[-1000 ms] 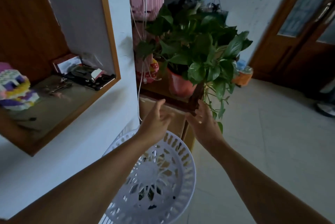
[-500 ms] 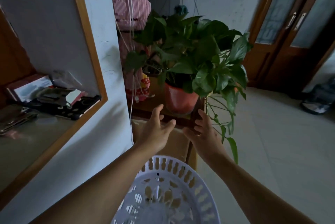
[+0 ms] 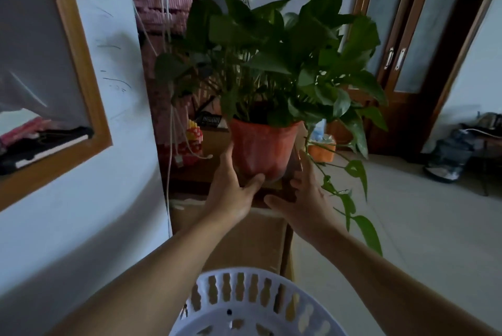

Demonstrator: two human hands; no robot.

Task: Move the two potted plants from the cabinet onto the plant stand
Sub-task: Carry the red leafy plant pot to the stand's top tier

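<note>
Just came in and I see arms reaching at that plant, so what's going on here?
A person is taking hold of the potted plant in the red pot that stands on the wooden cabinet. The left hand is already on the pot's left side, thumb at its base. The right hand is open beside its right side; contact there is unclear. The pot looks not yet lifted. The white plant stand sits just below, nearer the person.
</note>
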